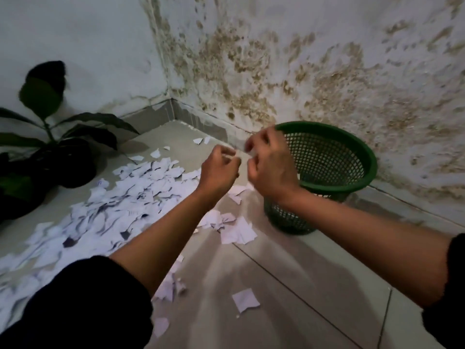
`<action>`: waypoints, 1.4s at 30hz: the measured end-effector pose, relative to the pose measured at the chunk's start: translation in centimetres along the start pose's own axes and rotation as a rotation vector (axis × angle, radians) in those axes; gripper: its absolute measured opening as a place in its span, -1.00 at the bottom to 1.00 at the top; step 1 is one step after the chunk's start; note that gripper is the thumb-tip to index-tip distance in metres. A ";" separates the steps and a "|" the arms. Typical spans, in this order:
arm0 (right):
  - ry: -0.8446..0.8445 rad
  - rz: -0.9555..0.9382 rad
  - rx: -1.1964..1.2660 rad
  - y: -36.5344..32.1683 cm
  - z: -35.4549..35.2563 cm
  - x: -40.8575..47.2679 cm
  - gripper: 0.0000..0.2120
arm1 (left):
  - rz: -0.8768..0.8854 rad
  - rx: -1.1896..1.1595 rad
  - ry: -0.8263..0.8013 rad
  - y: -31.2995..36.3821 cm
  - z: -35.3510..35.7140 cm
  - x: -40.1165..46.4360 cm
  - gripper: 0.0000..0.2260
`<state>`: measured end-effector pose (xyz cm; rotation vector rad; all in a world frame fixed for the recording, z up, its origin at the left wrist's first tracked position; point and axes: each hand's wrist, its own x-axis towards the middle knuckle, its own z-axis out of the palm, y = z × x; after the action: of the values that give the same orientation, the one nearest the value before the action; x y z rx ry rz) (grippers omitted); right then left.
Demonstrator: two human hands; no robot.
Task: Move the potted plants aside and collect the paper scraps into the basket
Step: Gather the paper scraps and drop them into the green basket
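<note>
Head view, corner of a tiled room. My left hand (218, 170) and my right hand (269, 167) are raised together in front of the green basket (334, 157), fingers curled, pinching a small pale piece of paper (241, 152) between them; motion blur hides how each finger lies on it. The basket, a mesh plastic tub, stands upright on the floor (289, 285) against the right wall (327, 59), which is stained with brown blotches; my right hand overlaps its near-left rim. Paper scraps (130, 197) lie thick on the floor to the left of my hands, spreading toward the lower left edge, with a smaller cluster (234, 227) just beside the basket's base and loose single pieces (245, 299) nearer to me. Potted plants (57, 152) with dark leaves and dark pots stand at far left against the other wall, just beside the scrap pile. My black sleeves (83, 306) are pushed up on both forearms.
</note>
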<state>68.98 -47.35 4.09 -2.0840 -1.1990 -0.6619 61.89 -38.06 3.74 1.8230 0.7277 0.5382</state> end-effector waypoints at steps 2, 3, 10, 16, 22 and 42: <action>-0.328 -0.106 -0.063 -1.9 2.2 -3.8 -0.71 | -0.075 0.148 -0.020 -4.4 -1.6 -2.1 -0.87; -0.594 -0.058 -0.087 -2.6 3.5 -5.9 -0.59 | -0.120 0.219 -0.038 -6.8 -2.2 -3.3 -0.87; -1.581 0.085 -0.275 -1.6 7.6 -13.1 0.19 | -0.136 0.786 -0.342 -18.6 -4.8 -10.3 -0.61; -1.408 0.014 -0.246 -1.3 9.8 -11.8 -0.06 | 0.065 1.004 -0.159 -22.1 -8.2 -12.7 -0.45; -0.879 0.586 -0.094 -2.2 13.6 -11.1 -0.08 | -0.001 1.109 -0.159 -25.7 -10.8 -12.2 -0.28; -1.195 -0.031 0.144 -17.9 25.8 -7.8 0.24 | -0.790 0.753 0.075 -29.0 -23.4 -13.3 0.23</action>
<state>52.46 -25.93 -13.69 -2.3245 -1.7691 0.8023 30.35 -24.23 -15.61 1.9518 1.7580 -0.2371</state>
